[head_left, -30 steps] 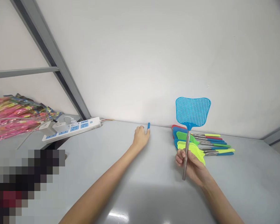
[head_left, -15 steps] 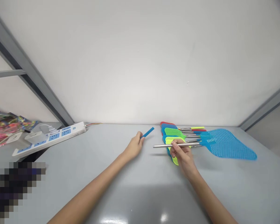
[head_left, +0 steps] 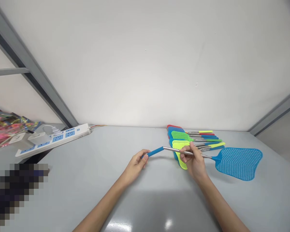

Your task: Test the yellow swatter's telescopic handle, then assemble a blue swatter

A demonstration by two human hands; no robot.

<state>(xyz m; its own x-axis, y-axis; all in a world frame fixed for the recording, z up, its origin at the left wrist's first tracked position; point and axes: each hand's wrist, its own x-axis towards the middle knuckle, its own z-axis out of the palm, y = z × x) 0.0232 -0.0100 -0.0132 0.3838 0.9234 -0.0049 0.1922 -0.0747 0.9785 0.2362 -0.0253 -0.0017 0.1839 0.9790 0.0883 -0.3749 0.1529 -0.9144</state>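
Observation:
Between its closed fingers my left hand (head_left: pixel 136 162) grips a blue handle sleeve (head_left: pixel 156 151), which slants up to the right. My right hand (head_left: pixel 194 159) is closed round the metal rod of a blue fly swatter (head_left: pixel 239 163), whose perforated head hangs out to the right over the table. The rod's bare left end meets the tip of the sleeve at a slight angle; whether it has entered the sleeve I cannot tell. Just behind my right hand lies a stack of fly swatters (head_left: pixel 180 136) with red, blue, green and yellow heads and handles pointing right.
A white power strip (head_left: pixel 79 131) with plugged-in adapters lies on the left of the grey table (head_left: pixel 99 167). Colourful plastic-wrapped items (head_left: pixel 9 127) sit at the far left, above a pixelated dark patch. A pale wall (head_left: pixel 140 71) rises behind the table.
My left hand has brought the blue sleeve down and round to the rod's end. The swatter head has turned flatter toward the camera and dropped lower on its right side.

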